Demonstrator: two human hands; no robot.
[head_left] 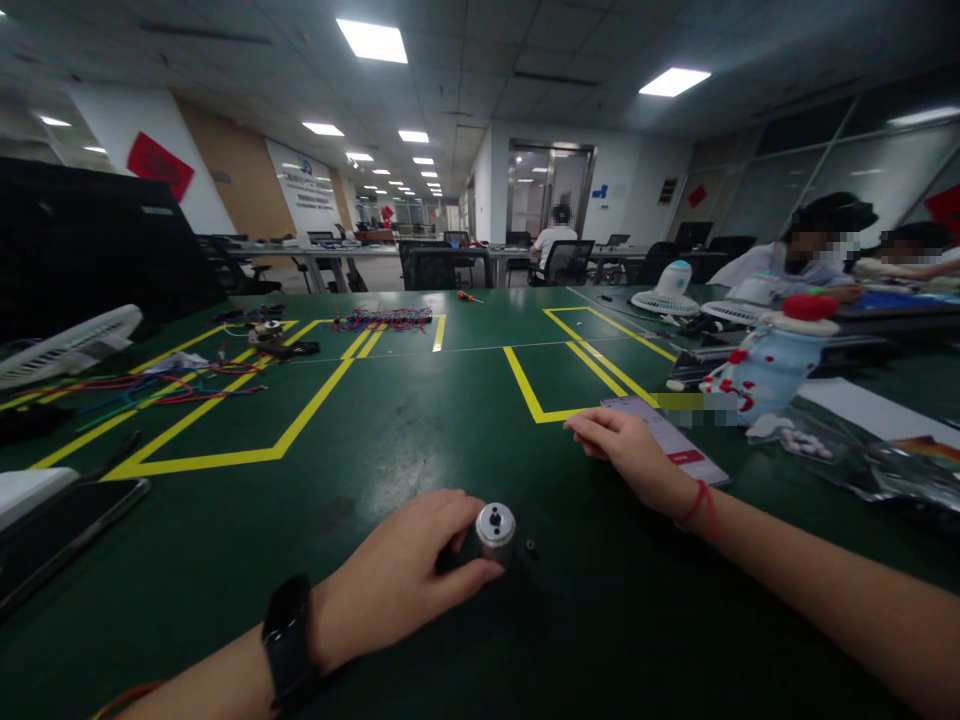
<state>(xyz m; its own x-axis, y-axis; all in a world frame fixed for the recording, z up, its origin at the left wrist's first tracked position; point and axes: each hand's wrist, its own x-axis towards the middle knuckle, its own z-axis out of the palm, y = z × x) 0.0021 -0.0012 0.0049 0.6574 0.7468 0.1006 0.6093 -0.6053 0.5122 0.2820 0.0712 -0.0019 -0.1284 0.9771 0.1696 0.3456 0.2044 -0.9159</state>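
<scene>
My left hand (405, 570) is closed around the side of a small silver cylindrical motor (496, 537), which stands upright on the green table. The motor's round top shows a central shaft and small dark holes. Just right of it lies a tiny dark metal piece (531, 548), perhaps a small gear. Farther out to the right, my right hand (619, 445) has its thumb and fingers pinched together; whether anything small is between them cannot be made out. Beneath and behind that hand lies a flat printed card (679, 440) with a red patch.
Yellow tape (210, 462) outlines areas on the table (405, 420). Left lie red and blue wires (202, 388), a phone (67, 530) and a white fan (71, 350). A wire bundle (386, 318) and screwdriver (470, 297) lie ahead. A light-blue bottle (780, 365) stands right, near seated people.
</scene>
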